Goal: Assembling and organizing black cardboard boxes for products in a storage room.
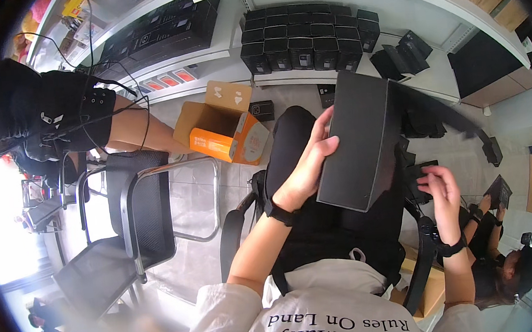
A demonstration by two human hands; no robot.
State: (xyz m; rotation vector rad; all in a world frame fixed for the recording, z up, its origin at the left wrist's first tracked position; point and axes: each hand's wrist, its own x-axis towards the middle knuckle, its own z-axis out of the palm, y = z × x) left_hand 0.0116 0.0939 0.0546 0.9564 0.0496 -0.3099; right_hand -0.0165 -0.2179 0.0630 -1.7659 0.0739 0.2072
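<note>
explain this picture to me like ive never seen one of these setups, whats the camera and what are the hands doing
There is no robot here, just a person's two bare hands. The one picture comes from a fisheye camera worn on the head, looking down, so straight edges bend near the rim. The left hand grips a black cardboard box above the lap. The right hand is near it, fingers loosely curled, holding nothing visible. Ahead, black boxes are stacked on a white shelf. On the floor are an open orange carton and a mesh-backed armchair.
</note>
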